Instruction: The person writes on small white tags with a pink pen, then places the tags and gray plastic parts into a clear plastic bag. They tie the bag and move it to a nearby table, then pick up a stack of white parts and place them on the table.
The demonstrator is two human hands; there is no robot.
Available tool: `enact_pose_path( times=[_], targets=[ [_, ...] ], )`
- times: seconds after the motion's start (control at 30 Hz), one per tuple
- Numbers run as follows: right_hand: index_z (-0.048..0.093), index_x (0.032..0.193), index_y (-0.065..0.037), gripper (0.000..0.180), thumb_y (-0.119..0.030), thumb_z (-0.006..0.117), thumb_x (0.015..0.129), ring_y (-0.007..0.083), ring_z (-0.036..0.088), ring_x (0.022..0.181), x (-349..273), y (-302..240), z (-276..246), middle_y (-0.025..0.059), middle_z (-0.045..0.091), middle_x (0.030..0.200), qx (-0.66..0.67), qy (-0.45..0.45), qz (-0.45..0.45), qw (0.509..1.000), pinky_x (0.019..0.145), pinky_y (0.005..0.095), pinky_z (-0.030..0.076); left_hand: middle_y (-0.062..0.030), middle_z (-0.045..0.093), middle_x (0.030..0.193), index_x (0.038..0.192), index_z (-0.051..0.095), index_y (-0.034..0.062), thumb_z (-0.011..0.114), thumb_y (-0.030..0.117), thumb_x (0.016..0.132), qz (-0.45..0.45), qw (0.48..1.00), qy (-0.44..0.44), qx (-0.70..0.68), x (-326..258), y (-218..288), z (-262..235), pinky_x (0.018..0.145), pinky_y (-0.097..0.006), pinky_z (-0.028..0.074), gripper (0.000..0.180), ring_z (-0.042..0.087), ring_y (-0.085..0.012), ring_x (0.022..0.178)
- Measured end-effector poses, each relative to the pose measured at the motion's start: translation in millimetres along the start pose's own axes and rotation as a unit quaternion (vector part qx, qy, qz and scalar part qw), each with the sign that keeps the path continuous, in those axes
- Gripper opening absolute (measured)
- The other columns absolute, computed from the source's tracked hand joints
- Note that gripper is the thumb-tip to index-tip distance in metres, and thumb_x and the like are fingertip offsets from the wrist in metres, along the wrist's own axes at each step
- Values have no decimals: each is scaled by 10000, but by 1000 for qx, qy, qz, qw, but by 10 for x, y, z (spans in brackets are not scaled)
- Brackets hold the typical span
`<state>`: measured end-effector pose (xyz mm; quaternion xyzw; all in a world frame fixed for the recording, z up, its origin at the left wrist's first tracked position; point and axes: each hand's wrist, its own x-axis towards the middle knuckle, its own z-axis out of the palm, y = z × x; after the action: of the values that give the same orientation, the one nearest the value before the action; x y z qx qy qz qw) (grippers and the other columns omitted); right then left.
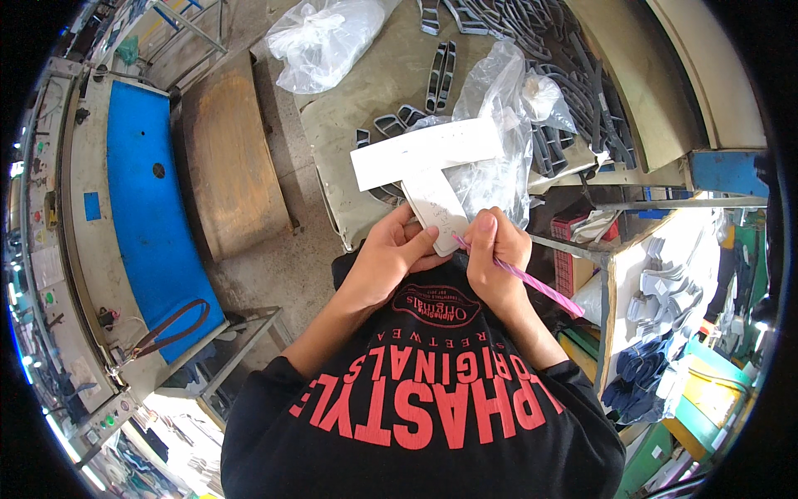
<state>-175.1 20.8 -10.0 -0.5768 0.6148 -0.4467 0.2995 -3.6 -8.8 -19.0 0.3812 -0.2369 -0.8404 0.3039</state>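
Pad [434, 198]: smooth, matt paper, as we see it.
Pen [544, 289]: glossy plastic, to our eyes.
Clear bag [509, 176]: thin, crinkled plastic, shiny along its folds.
Brown board [233, 158]: wood-like, we'd say (scuffed and dull on top).
Shirt [490, 461]: matt cloth.
Blue sheet [143, 208]: smooth, fairly matt; we cannot tell its material.

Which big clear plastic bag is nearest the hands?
The clear bag just beyond the right hand, right of the white pad; the other bag lies at the far left of the table.
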Motion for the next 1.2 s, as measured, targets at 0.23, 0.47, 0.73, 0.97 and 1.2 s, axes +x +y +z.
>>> enact_pose_path(
  times=[0.23,0.47,0.73,0.97,1.2],
  targets=[
    [546,753,-4,398,-208,457,1082,160,582,547,34,-16,-36,85,599,639,-9,-42,-24,999,549,290,451,-137,623,1293,1422,417,-17,481,55,1056,14,1000,16,2,-16,44,18,977,-363,582,379,656,-223,1154],
    [566,805,-2,203,-82,565,992,360,581,572,24,-51,-19,173,570,670,-8,-71,-36,997,543,421,447,-162,622,1282,1420,410,-23,466,21,1050,34,999,31,19,-49,80,55,973,-360,594,377,663,-229,1138],
    [548,790,-9,194,-64,593,971,372,562,565,17,-29,8,170,556,659,-27,-53,-76,995,538,432,442,-144,630,1256,1426,411,-12,464,6,1047,38,999,28,13,-75,101,80,961,-342,597,383,662,-212,1127],
    [546,793,-8,183,-55,597,962,380,563,563,-6,-14,16,169,558,657,-19,-35,-76,996,536,437,447,-129,635,1221,1436,402,-15,450,-3,1050,35,999,30,9,-84,116,99,962,-325,595,389,666,-193,1089],
    [525,783,-14,196,-48,596,962,375,550,555,8,-6,5,160,539,646,-27,-38,-106,993,528,438,440,-136,639,1213,1442,405,-19,456,2,1052,36,999,28,11,-98,123,100,963,-329,596,393,667,-197,1091]
  ],
)
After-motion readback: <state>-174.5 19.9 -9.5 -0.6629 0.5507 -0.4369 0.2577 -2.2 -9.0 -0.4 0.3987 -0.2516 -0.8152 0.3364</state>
